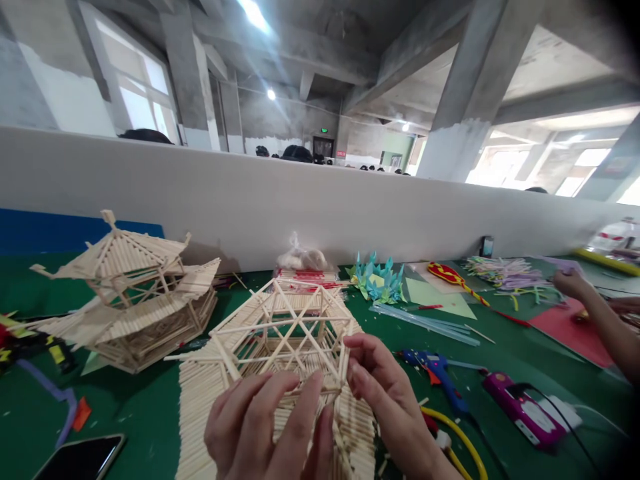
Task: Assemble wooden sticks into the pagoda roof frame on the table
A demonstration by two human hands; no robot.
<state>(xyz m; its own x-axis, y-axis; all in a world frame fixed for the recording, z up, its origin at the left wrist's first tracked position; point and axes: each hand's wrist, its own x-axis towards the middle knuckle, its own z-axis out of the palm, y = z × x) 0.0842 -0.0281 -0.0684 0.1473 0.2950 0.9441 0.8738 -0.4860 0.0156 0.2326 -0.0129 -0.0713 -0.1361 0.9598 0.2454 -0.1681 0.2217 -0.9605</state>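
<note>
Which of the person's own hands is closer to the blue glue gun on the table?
The right hand; it holds the stick frame just left of the blue glue gun. The left hand is farther left, across the frame.

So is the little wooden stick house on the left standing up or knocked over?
Standing up. The stick house rests on its base on the green table, roof point on top.

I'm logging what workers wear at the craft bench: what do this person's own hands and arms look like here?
Both the left hand and the right hand are bare: no gloves, rings, watch or bands show. Nails are short and unpainted. The right wrist is uncovered, with no sleeve in view; the left wrist is cut off by the frame edge.
</note>
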